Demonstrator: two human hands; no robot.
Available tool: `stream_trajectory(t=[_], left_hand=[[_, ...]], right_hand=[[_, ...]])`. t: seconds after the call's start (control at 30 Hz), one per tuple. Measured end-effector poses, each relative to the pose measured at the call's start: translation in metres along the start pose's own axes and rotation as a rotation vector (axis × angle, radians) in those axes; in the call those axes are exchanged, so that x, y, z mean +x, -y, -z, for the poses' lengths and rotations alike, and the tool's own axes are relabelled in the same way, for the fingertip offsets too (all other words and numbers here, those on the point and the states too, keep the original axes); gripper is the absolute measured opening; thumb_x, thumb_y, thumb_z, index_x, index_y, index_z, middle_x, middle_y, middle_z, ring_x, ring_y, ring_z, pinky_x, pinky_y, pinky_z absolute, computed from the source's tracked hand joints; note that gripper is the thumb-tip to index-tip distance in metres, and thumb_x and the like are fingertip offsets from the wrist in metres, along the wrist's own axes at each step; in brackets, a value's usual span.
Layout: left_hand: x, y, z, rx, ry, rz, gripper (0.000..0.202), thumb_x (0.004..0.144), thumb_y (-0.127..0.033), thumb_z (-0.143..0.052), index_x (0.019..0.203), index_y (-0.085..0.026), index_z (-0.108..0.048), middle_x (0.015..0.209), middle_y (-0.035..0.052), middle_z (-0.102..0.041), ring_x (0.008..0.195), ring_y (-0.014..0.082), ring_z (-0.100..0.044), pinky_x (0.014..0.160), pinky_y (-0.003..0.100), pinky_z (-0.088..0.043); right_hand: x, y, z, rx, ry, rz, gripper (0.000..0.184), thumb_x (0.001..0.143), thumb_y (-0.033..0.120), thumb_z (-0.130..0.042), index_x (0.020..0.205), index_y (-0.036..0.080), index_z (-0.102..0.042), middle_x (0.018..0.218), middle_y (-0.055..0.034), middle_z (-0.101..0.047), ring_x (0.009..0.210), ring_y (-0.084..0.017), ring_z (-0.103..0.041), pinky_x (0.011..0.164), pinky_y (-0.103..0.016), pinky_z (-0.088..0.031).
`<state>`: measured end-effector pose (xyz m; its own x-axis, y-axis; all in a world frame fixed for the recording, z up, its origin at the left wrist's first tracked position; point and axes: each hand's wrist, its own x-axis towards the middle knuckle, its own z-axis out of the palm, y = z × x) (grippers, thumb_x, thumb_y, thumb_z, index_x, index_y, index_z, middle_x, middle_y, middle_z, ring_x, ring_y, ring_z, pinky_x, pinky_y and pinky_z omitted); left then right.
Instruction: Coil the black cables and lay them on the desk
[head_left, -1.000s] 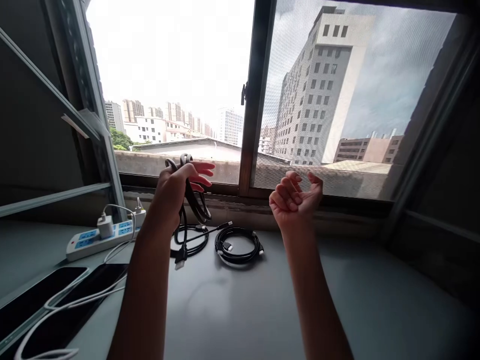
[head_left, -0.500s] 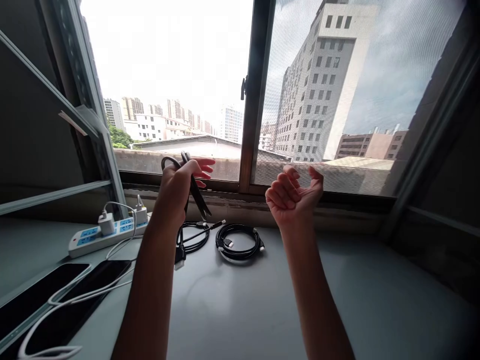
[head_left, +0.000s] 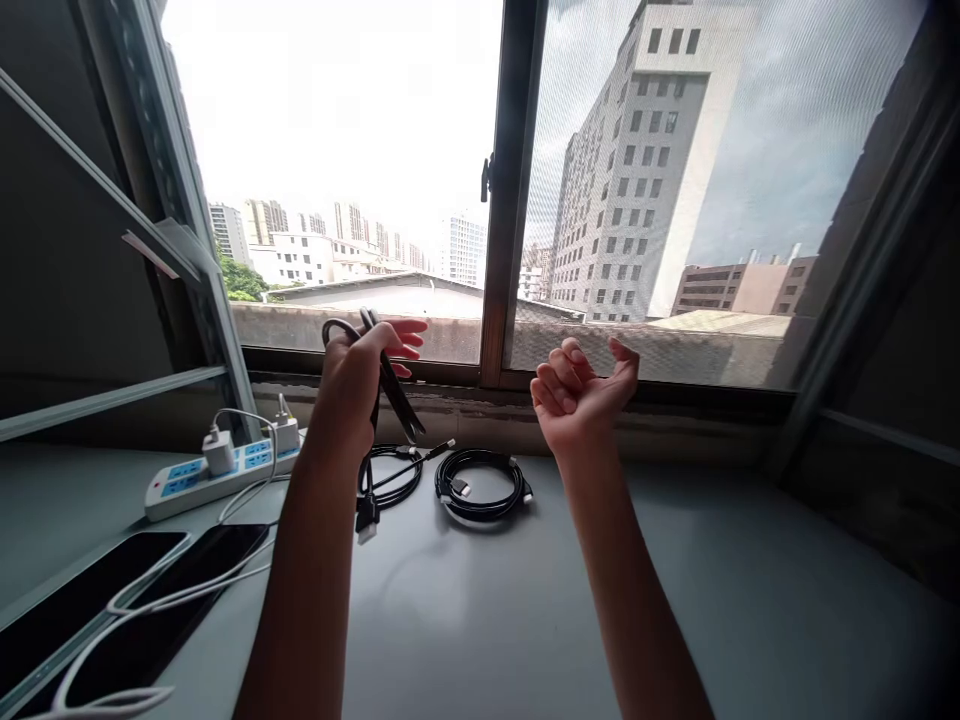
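My left hand point(head_left: 358, 372) is raised in front of the window and grips a looped black cable point(head_left: 390, 385). The cable's plug end point(head_left: 367, 516) hangs down just above the grey table point(head_left: 675, 580). My right hand point(head_left: 581, 393) is held up palm toward me, fingers curled loosely, with nothing in it. Two coiled black cables lie on the table below the hands: one point(head_left: 480, 485) between my arms, the other point(head_left: 394, 475) behind my left forearm.
A white and blue power strip point(head_left: 217, 470) with chargers plugged in sits at the left by the window. White charging leads point(head_left: 172, 590) run to two dark phones point(head_left: 112, 610) at the lower left. A dark window frame point(head_left: 506, 200) stands behind the hands.
My right hand's fingers have curled in a little. The left hand has turned the held cable loops slightly; the view has shifted a bit.
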<state>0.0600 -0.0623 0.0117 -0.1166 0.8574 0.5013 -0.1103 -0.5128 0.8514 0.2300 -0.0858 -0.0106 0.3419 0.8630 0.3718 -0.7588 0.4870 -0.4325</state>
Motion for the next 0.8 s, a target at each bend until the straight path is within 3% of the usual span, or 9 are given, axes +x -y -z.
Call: stream_trajectory(t=[0.1,0.2,0.27,0.37,0.57,0.8], left_hand=[[0.001,0.001,0.0,0.028,-0.013,-0.023,0.021,0.064,-0.019,-0.049,0.073,-0.014,-0.069,0.085,0.0058,-0.069,0.076,0.0157,-0.06,0.063,0.024,-0.044],[0.001,0.005,-0.003,0.097,0.035,-0.08,0.026,0.072,-0.029,-0.049,0.081,-0.015,-0.07,0.087,0.0057,-0.07,0.082,0.0186,-0.061,0.069,0.027,-0.047],[0.0,0.007,-0.006,0.141,0.099,-0.116,0.031,0.078,-0.036,-0.048,0.086,-0.016,-0.07,0.093,0.0058,-0.07,0.091,0.0199,-0.061,0.077,0.028,-0.047],[-0.005,0.008,-0.011,0.153,0.203,-0.107,0.037,0.082,-0.045,-0.045,0.092,-0.018,-0.07,0.105,0.0058,-0.067,0.1,0.0211,-0.059,0.08,0.028,-0.047],[-0.013,0.003,-0.014,0.125,0.408,0.021,0.046,0.082,-0.052,-0.046,0.115,-0.024,-0.062,0.115,0.0047,-0.063,0.102,0.021,-0.059,0.079,0.026,-0.049],[-0.022,-0.006,-0.012,0.066,0.531,0.103,0.05,0.08,-0.041,-0.051,0.129,-0.032,-0.05,0.116,0.002,-0.062,0.092,0.0208,-0.063,0.068,0.026,-0.053]], right_hand=[[0.008,-0.005,0.006,-0.136,0.026,0.042,0.044,0.079,0.05,-0.032,0.048,0.02,-0.038,0.039,0.0089,-0.016,0.032,-0.006,-0.009,0.028,-0.018,-0.012],[0.012,-0.011,0.01,-0.525,0.164,0.073,0.047,0.076,0.055,-0.046,0.049,0.017,-0.049,0.039,0.0097,-0.017,0.034,-0.004,-0.01,0.03,-0.017,-0.009],[0.009,-0.016,0.009,-0.775,0.285,0.088,0.046,0.075,0.054,-0.053,0.052,0.015,-0.057,0.038,0.0086,-0.023,0.035,-0.004,-0.017,0.033,-0.016,-0.013],[0.0,-0.026,0.004,-0.964,0.463,0.111,0.042,0.079,0.051,-0.056,0.062,0.014,-0.066,0.045,0.0045,-0.04,0.042,-0.005,-0.035,0.039,-0.015,-0.025],[-0.01,-0.04,-0.004,-0.757,0.719,0.032,0.033,0.082,0.048,-0.056,0.077,0.017,-0.066,0.059,0.005,-0.049,0.051,-0.006,-0.043,0.052,-0.016,-0.038],[-0.014,-0.035,0.0,-0.558,0.836,-0.141,0.022,0.086,0.04,-0.055,0.088,0.021,-0.065,0.067,0.0043,-0.054,0.058,-0.007,-0.05,0.061,-0.016,-0.045]])
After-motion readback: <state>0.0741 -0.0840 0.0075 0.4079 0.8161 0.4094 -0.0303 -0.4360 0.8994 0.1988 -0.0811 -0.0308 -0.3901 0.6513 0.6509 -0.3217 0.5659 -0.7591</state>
